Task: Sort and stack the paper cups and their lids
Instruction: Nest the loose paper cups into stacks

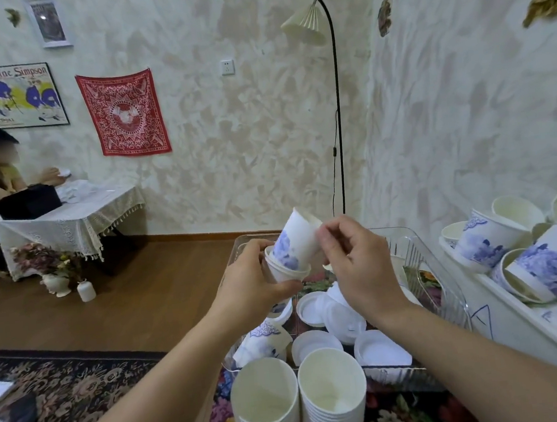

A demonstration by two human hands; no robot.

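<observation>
Scanning from big to small, we see the clear bin [423, 257] at centre right holding loose lids [309, 305], with two tall cup stacks [300, 401] at the bottom centre. Above the bin, our left hand [255, 277] grips a short nest of cups [285, 272], fingers curled round it, while our right hand [352, 258] pinches a floral cup [296, 243] tilted into that nest. We judge nesting is underway; next we should press it home squarely.

Two cup stacks [301, 404] block the near side of the tray [423, 257]; open air lies above its lids [332, 315].
</observation>
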